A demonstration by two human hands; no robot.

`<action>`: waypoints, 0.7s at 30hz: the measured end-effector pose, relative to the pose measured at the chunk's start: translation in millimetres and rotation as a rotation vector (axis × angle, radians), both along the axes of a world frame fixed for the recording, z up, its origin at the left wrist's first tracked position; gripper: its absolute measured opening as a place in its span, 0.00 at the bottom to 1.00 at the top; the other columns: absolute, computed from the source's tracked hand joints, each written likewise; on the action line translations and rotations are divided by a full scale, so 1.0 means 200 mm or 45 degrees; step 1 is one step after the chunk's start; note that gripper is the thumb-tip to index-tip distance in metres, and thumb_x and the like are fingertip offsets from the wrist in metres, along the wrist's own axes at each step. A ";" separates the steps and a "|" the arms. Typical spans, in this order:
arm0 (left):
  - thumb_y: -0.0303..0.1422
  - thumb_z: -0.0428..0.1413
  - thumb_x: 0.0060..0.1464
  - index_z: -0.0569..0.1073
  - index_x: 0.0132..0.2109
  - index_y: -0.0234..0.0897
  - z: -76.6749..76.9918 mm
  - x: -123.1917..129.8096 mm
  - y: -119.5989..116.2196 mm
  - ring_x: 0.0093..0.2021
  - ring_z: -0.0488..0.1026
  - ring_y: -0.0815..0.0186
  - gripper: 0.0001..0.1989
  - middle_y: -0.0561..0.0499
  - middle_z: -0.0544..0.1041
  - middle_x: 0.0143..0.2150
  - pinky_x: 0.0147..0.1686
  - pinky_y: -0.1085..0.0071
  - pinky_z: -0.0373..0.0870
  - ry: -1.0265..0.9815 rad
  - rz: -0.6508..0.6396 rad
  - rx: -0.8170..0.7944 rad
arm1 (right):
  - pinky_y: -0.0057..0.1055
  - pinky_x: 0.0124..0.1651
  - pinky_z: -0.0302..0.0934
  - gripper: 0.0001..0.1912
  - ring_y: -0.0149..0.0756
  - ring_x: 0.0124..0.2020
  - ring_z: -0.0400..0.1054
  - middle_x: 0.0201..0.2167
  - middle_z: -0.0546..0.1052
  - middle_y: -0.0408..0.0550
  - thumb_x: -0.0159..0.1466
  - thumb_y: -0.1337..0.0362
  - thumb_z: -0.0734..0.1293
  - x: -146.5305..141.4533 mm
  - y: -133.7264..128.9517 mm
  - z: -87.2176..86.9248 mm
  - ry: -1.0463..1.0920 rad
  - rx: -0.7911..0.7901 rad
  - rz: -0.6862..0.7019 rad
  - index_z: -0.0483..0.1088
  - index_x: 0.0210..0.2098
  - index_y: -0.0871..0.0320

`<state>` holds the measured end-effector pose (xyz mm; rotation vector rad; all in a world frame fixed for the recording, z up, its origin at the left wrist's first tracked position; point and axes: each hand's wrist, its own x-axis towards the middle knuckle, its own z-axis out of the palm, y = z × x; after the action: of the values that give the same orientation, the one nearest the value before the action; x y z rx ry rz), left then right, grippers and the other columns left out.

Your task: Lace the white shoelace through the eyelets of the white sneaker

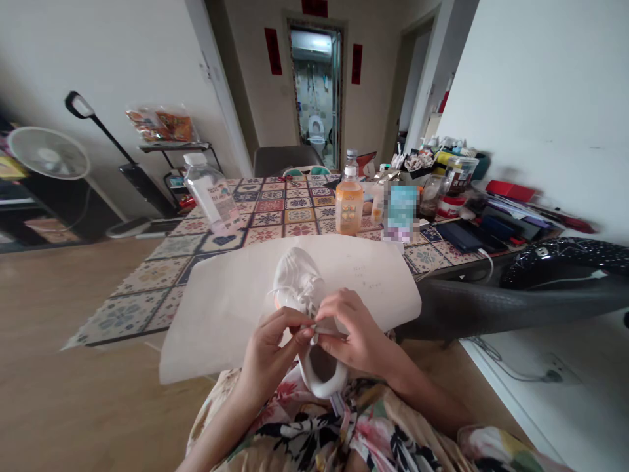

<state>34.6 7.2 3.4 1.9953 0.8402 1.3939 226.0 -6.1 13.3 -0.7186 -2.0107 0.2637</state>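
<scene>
A white sneaker rests on a large sheet of white paper at the near edge of the table, toe pointing away from me. My left hand and my right hand meet over the shoe's tongue, each pinching the white shoelace near the top eyelets. The heel opening hangs over my lap, above my floral clothing.
The table wears a patterned tile-print cloth. On it stand an orange drink bottle, a clear bottle, a blurred box and clutter at right. A dark padded seat lies right; a fan stands left.
</scene>
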 end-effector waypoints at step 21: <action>0.32 0.59 0.51 0.77 0.29 0.40 -0.04 -0.08 0.15 0.28 0.70 0.65 0.04 0.53 0.76 0.27 0.30 0.70 0.67 0.162 0.252 -0.054 | 0.35 0.48 0.65 0.15 0.36 0.41 0.71 0.35 0.77 0.49 0.69 0.52 0.65 0.08 0.07 0.03 -0.007 -0.112 0.408 0.71 0.33 0.56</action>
<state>18.2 37.8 -3.7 2.0299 1.1412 1.3531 242.2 7.5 19.7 -0.4477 -2.1260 0.5408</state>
